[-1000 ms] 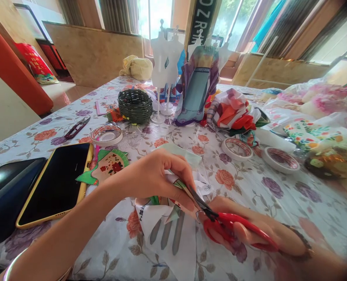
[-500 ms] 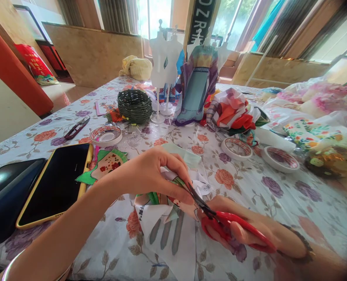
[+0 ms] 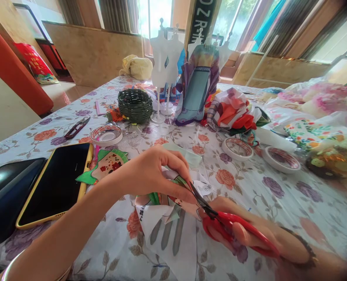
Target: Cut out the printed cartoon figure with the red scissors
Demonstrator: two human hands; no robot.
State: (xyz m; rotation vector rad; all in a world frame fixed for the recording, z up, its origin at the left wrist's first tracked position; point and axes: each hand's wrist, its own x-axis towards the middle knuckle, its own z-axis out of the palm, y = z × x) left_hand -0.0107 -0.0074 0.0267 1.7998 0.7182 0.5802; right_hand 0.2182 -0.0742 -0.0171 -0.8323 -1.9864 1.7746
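Red-handled scissors (image 3: 240, 230) are gripped in my right hand (image 3: 243, 234), their dark blades pointing up and left. My left hand (image 3: 164, 175) pinches a printed fabric piece (image 3: 185, 203) with green and cream parts, its fingertips beside the blade tips. Beneath the hands lies a white sheet (image 3: 173, 238) with several grey strips and handwriting on it. Another cut piece (image 3: 107, 164), cream with red flowers and a green edge, rests left of my left wrist.
On the flowered tablecloth (image 3: 103, 234) lie a yellow-cased phone (image 3: 59, 179), snips (image 3: 77, 128) and tape rolls (image 3: 237, 148). Behind stand a dark woven basket (image 3: 135, 106), white mannequins (image 3: 166, 58) and a dressed one (image 3: 201, 86). Red and white fabric (image 3: 234, 111) is heaped beside them.
The scissors and my right hand have shifted very slightly right and down. My left hand keeps its pinch on the fabric piece, nearly unmoved.
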